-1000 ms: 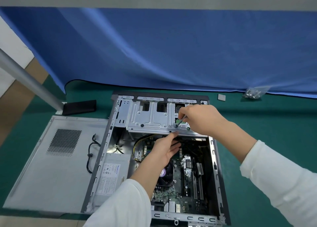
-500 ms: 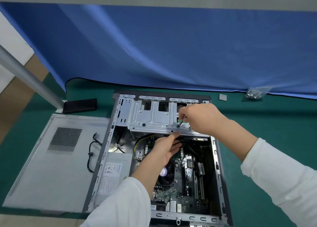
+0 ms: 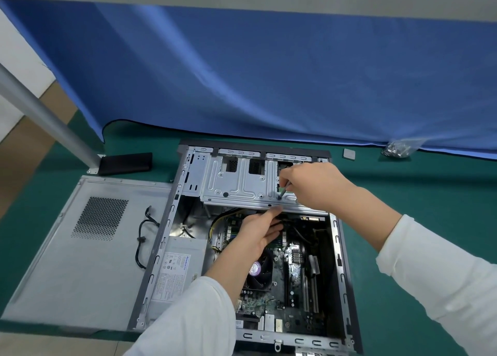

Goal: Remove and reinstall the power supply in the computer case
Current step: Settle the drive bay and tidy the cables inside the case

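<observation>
Case point(image 3: 339, 261) lies open on the green mat, power supply point(image 3: 179, 271) seated at its left wall. Right hand point(image 3: 314, 186) pinches a screwdriver point(image 3: 283, 191) on the drive cage point(image 3: 239, 186); left hand point(image 3: 262, 230), fingers straight, touches the cage's edge.

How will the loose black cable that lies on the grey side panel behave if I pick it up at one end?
The black cable will probably be floppy: it lies in loose curves on the side panel. It looks thin, so likely light. One end runs toward the computer case; whether it is attached there cannot be told, so it may resist a pull.
</observation>
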Demonstrator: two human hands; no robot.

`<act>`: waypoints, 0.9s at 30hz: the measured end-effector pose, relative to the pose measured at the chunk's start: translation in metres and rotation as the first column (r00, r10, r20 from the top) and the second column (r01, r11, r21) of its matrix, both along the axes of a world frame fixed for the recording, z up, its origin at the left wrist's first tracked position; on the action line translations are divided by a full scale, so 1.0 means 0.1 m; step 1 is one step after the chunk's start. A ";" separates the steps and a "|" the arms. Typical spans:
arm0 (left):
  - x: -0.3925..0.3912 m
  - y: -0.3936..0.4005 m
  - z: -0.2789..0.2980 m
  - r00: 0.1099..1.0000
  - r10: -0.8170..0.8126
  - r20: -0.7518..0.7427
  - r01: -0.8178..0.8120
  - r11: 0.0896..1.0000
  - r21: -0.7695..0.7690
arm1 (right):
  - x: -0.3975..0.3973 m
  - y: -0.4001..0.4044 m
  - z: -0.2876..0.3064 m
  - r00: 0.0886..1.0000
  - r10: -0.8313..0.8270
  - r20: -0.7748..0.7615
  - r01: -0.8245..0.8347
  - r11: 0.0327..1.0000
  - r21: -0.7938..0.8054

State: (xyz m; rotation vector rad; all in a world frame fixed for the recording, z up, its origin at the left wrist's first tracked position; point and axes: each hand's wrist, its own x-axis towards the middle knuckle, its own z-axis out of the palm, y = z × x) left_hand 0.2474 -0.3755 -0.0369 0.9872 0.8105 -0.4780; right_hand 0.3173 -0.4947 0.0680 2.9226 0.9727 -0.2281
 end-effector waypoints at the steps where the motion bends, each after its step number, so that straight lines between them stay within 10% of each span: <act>1: 0.00 0.00 0.00 1.000 0.001 0.000 -0.001 1.000 -0.001 | 0.00 0.01 0.00 1.000 -0.002 -0.005 0.002 1.000 -0.002; 27: -0.02 0.02 0.01 0.999 0.033 -0.025 -0.033 0.999 -0.038 | -0.02 0.11 0.09 0.988 0.144 0.055 -0.130 0.970 -0.208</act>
